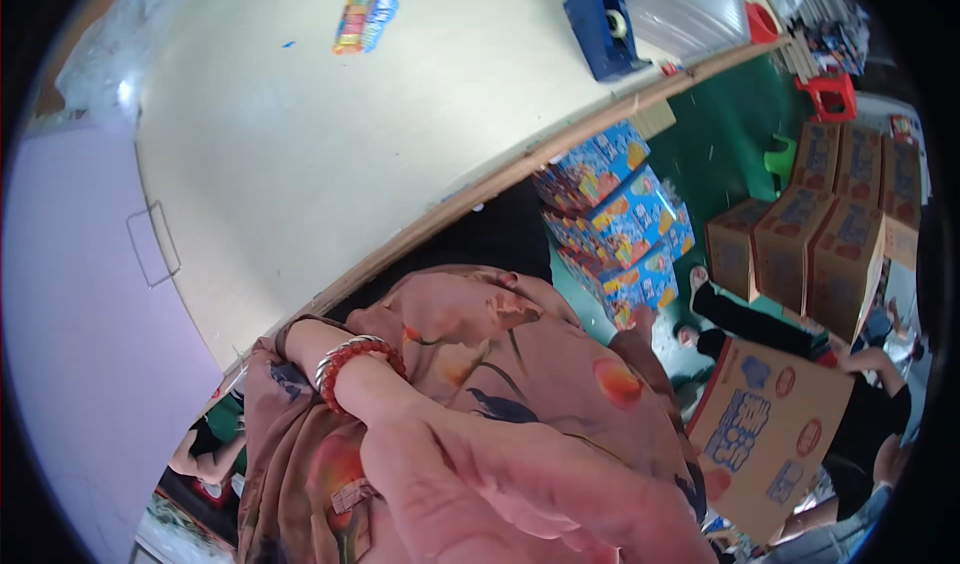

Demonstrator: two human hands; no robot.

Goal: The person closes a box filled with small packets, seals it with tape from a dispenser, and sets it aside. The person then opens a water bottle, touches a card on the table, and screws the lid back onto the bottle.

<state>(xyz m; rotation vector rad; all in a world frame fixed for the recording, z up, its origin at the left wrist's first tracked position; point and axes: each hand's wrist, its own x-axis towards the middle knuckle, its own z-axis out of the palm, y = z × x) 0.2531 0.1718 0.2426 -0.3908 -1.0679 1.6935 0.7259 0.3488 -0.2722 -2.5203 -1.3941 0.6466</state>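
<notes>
One grip (470, 464), the left, is very near to the lens and runs out of sight at the lower edge of the view, so I cannot tell if it is released or clenched; the right grip I do not see. The packets (365, 12) lie on the far part of the counter (300, 164), well apart from it. A reach made while the view is so blocked could, I think, be badly aimed. The dispenser (595, 46) stands close to the counter's edge, so a careless elbow may push it down. The loose shirt (450, 334) could catch on this edge. At right, the carton (770, 434) near the stacked boxes (795, 234) might bump them.
</notes>
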